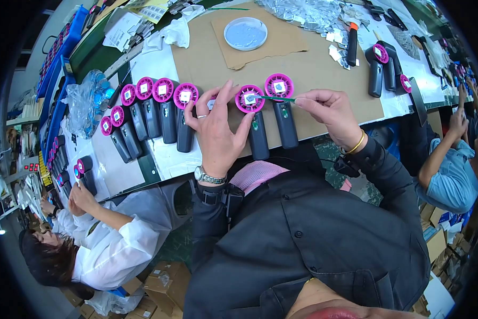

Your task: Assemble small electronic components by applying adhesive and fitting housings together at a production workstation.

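Fingers (pixel 314 102) of the right hand (pixel 332 117) pinch a green stick (pixel 279 99), its tip at the white square (pixel 250 99) of a fan (pixel 257 128); the left hand (pixel 218 137) spreads wide beside it, likely to steady its head, face-up on the cardboard (pixel 196 61).

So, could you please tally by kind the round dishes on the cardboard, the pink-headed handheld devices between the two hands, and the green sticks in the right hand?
Round dish: 1
Pink-headed handheld devices: 2
Green stick in the right hand: 1
Total: 4
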Available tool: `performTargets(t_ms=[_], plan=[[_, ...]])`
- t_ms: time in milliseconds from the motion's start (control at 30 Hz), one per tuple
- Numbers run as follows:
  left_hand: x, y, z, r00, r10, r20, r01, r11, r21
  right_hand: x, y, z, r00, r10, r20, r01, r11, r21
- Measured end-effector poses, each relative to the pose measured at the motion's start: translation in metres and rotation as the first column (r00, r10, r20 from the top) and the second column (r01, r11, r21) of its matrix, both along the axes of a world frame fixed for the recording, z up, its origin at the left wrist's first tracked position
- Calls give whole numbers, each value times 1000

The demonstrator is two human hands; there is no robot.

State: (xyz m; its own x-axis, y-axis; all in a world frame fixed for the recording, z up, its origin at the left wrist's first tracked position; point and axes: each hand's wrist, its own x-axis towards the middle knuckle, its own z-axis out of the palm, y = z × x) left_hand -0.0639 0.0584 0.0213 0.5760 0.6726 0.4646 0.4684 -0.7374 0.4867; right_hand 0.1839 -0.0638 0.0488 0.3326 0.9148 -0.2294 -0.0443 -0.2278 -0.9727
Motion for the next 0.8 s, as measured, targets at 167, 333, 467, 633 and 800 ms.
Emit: performTargets(t_ms=[167, 333, 467, 633, 800], plan=[[0, 0, 0, 1000, 4, 1, -4, 1000, 2, 15, 5, 9, 946, 9, -323, -17, 1000, -23], [-3, 1, 4, 1000, 6, 24, -6, 1000, -12, 35, 42, 24, 945, -11, -327, 29, 998, 48], [-21, 8, 15, 993, 114, 6, -115, 993, 12, 52, 86, 20, 993, -119, -18, 119, 992, 32], [-43, 16, 14, 987, 151, -48, -150, 989, 14, 65, 127, 2, 953, -166, 254, 178, 984, -25], [-48, 18, 13, 989, 131, -73, -130, 991, 18, 71, 149, -15, 954, -142, 263, 161, 985, -53]])
